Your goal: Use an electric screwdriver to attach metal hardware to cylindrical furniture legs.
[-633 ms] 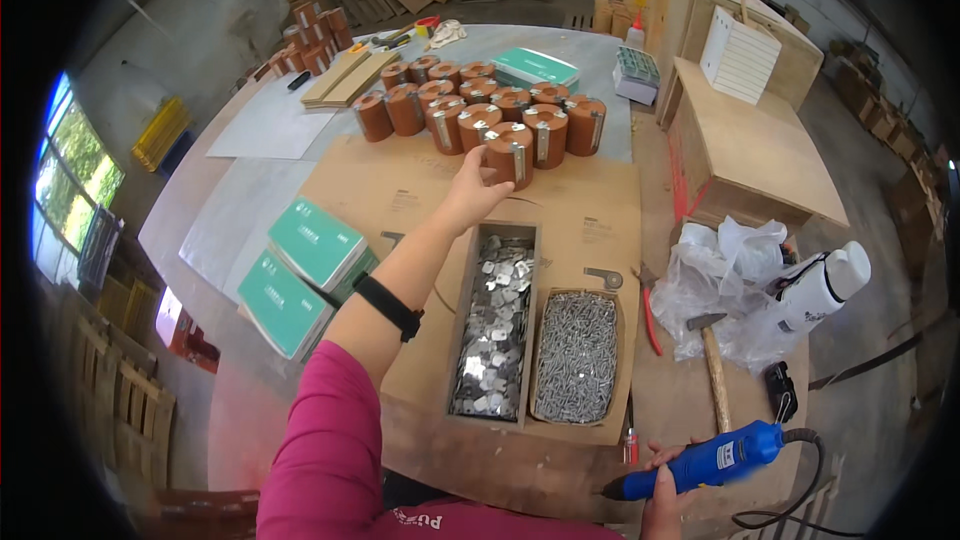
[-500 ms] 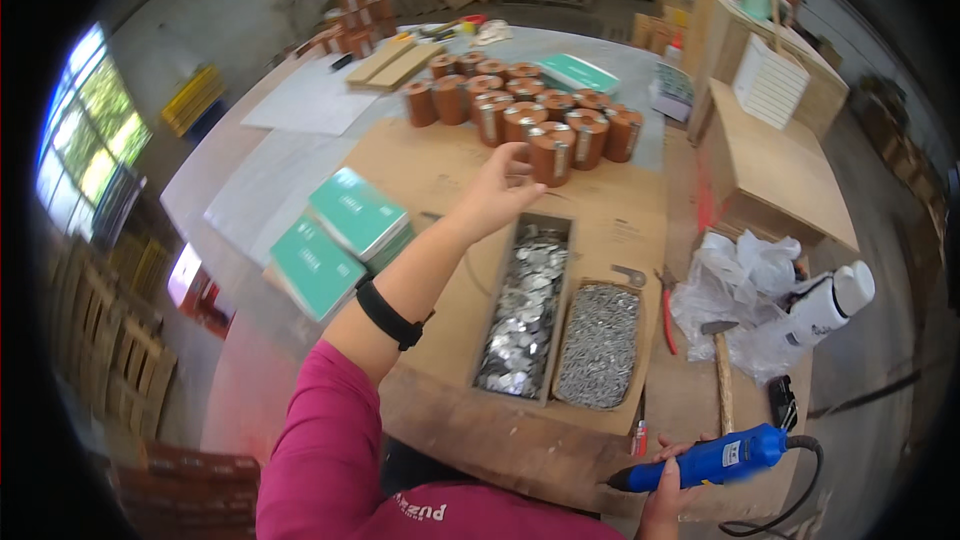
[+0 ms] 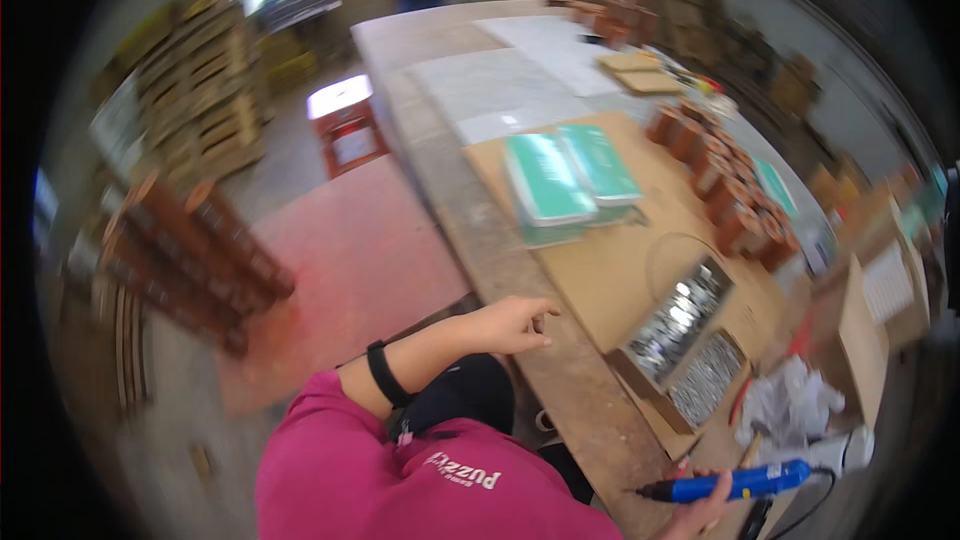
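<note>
My left hand (image 3: 520, 324) is over the table's near wooden edge, fingers loosely bent and apart, with nothing visible in it. My right hand (image 3: 703, 512), at the lower right, grips a blue corded electric screwdriver (image 3: 765, 481), its dark tip pointing left. Between the hands and farther in, a long box of shiny flat metal pieces (image 3: 682, 318) stands beside a carton of small grey metal fasteners (image 3: 708, 377). Two stacks of green-and-white boxes (image 3: 548, 178) sit beyond my left hand. Brown cylinders with metal strips (image 3: 722, 172) stand grouped farther right.
Tall stacks of brown cylinders (image 3: 190, 260) stand on a reddish board (image 3: 350, 275) at the left. A red stool (image 3: 350, 135) is behind it. Clear plastic bags (image 3: 792, 402), a white bottle (image 3: 855, 448) and wooden boxes (image 3: 862, 335) crowd the right side.
The view has swung to the left. My left hand has drawn back from the brown cylinders to the table's near edge. My right hand still holds the electric screwdriver.
</note>
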A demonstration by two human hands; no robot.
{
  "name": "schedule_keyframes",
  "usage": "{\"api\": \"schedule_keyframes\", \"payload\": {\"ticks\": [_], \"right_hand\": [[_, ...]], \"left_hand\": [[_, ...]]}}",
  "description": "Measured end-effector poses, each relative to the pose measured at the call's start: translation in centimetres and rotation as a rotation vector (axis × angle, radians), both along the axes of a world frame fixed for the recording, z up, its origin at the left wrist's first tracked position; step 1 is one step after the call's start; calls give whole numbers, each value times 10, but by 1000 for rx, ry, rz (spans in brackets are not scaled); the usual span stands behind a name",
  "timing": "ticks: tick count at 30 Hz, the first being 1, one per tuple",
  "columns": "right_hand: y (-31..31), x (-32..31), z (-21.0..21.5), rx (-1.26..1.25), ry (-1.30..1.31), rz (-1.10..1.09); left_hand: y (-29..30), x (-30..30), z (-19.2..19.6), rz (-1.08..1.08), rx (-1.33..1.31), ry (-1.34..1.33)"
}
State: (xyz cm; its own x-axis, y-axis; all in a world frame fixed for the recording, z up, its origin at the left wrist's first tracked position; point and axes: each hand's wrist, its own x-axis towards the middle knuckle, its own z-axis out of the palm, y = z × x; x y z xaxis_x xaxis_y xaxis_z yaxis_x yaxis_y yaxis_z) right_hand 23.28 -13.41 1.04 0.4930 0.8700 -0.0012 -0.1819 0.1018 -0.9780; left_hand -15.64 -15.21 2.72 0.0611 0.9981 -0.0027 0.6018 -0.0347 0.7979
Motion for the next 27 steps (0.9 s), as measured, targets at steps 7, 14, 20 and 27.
{"api": "schedule_keyframes", "payload": {"ticks": [7,14,20,27], "right_hand": [[37,-43,-16,-322,167,124],[36,-74,-30,-381,26,234],[26,-83,-35,-393,-9,194],[28,-80,-36,-399,-50,183]], "left_hand": [[-105,-71,-14,387,49,-21],[-211,-196,24,1206,114,764],[-258,-311,52,1609,-33,1083],[-289,-331,66,1680,-572,1205]]}}
